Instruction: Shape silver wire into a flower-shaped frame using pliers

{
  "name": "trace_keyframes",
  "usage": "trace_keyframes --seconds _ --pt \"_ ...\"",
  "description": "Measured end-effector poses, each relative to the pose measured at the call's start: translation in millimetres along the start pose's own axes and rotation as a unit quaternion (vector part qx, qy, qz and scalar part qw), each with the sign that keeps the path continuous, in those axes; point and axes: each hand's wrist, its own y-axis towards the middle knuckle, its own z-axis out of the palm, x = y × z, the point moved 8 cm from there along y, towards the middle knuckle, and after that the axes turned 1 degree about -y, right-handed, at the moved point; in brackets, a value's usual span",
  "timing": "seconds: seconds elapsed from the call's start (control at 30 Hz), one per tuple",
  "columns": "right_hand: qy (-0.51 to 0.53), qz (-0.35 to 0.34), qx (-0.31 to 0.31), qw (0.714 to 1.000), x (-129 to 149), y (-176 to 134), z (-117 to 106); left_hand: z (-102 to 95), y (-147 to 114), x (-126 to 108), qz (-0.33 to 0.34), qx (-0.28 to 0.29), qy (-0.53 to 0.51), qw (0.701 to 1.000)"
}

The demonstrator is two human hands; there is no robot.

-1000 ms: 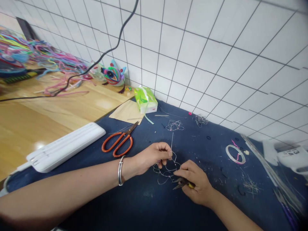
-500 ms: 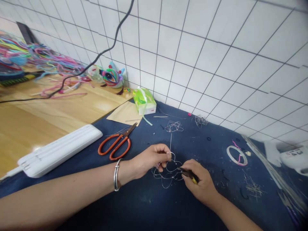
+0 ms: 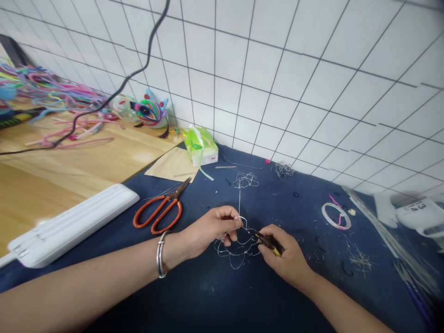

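My left hand [image 3: 217, 229], with a silver bangle on the wrist, pinches a thin silver wire piece [image 3: 237, 253] bent into several loops, like a flower outline. One straight wire end sticks up away from me past the fingertips. In my right hand [image 3: 284, 252] is a pair of pliers [image 3: 269, 241] with dark jaws and a bit of yellow on the handle. Their tip lies at the right upper side of the loops, close to my left fingers. Whether the jaws grip the wire is too small to tell. A similar looped wire piece [image 3: 246, 180] lies beyond.
Orange-handled scissors [image 3: 159, 212] and a white power strip [image 3: 72, 222] lie to the left. Behind are a green tissue pack [image 3: 201, 145] and a wire tangle [image 3: 283, 170]. On the right are a white ring [image 3: 324, 213], wire scraps [image 3: 360, 260] and a heat-gun-like white tool [image 3: 419, 215].
The camera view has turned slightly right, so the scene sits further left. The pliers' tip has shifted slightly along the loops towards my left fingers. My left hand keeps its pinch.
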Motion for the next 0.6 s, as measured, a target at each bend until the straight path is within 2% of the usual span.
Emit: trace_keyframes --seconds 0.6 --pt "0.005 0.029 0.005 1.0 -4.0 -0.7 0.0 2.5 -0.3 -1.9 0.003 -0.001 -0.014 1.0"
